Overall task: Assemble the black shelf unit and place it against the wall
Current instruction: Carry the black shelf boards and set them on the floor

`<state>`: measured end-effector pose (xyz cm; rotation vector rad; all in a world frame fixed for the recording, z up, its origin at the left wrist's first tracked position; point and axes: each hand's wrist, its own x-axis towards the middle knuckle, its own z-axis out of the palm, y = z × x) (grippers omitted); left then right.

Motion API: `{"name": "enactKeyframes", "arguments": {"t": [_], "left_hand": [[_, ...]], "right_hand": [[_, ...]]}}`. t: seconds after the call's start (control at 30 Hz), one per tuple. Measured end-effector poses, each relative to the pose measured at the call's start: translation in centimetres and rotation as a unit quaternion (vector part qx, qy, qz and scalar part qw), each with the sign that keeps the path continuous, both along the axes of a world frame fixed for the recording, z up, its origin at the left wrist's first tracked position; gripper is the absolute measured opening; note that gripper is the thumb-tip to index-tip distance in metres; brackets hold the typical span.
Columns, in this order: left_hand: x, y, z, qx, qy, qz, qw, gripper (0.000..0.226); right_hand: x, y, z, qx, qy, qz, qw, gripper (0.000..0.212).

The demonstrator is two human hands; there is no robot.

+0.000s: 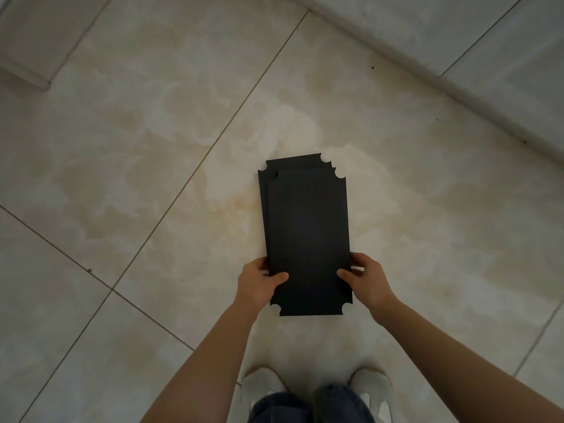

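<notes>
I've got both hands on the panels (305,227): a stack of flat black sheets w/ notched corners, at least 2, far ends slightly offset. The stack is centre frame, long axis toward 12 o'clock, apparently held above the floor (152,148), though I can't be sure. L hand (259,282) takes the 9 o'clock edge and R hand (366,279) the 3 o'clock edge, both at the near end. Fingers (358,260) curl round the edges w/ thumbs on top, clamping the stack. The two-sided grip prob. stops loose sheets sliding apart. Wall (457,32) runs 12–3 o'clock, well apart. Shoes (262,383) at 6. My read: nothing joined yet.
</notes>
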<state>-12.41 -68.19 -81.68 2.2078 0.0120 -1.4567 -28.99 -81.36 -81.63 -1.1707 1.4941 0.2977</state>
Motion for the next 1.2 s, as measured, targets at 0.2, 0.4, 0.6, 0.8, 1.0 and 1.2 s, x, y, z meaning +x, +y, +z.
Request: {"name": "enactKeyframes", "arguments": {"t": [0.2,0.4,0.6,0.8,1.0,1.2], "left_hand": [[0.0,0.1,-0.3,0.011,-0.022,-0.015,1.0,0.049],[0.3,0.0,-0.7,0.029,-0.041,-0.061,0.997,0.055],[0.6,0.0,2.2,0.053,-0.049,-0.141,0.987,0.063],[0.7,1.2,10.8,0.039,-0.075,-0.234,0.969,0.042],[1.7,2.0,22.4,0.044,-0.123,-0.295,0.947,0.034],[1.9,3.9,35.3,0.048,-0.176,-0.251,0.951,0.038]], "right_hand": [[0.1,0.2,-0.3,0.007,0.013,0.001,1.0,0.042],[0.2,-0.2,-0.4,0.001,0.034,0.055,0.998,0.045],[-0.1,-1.2,2.4,0.013,0.109,0.233,0.966,0.049],[-1.1,-2.3,10.8,-0.033,0.147,0.381,0.912,0.045],[0.0,-3.1,22.4,-0.064,0.135,0.451,0.88,0.042],[3.0,-2.9,35.1,-0.131,0.1,0.52,0.838,0.04]]}}
